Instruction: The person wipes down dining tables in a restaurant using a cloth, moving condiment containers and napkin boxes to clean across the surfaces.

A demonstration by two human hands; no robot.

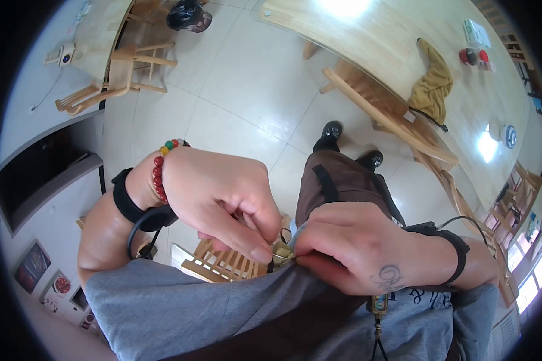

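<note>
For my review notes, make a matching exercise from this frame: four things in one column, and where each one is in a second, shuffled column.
Things
1. cloth
2. beads
3. shoes
4. pendant

Places
A. on the floor
B. against the grey shirt
C. on the table
D. on the wrist of the left hand

Right pairs: 1-C, 2-D, 3-A, 4-B
</note>
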